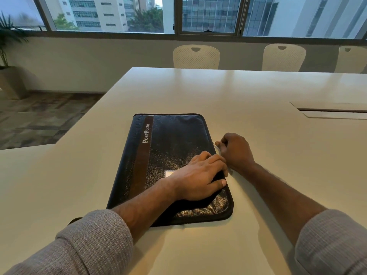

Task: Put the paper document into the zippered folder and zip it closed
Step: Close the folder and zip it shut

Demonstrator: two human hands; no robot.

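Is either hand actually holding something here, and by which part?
The right hand pinches the zipper pull at the folder's right edge. The left hand only presses on the cover.

surface: white table (198,92) | on it: black zippered folder (174,139), flat

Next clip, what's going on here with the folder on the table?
A person is zipping a dark zippered folder that lies flat and closed on a white table. The left hand rests on the cover near its right edge, holding it down, while the right hand pinches the small metal zipper pull partway along the folder's right side. No paper document shows outside the folder; whether it is inside cannot be seen. How much of the zip is already closed is hard to tell.
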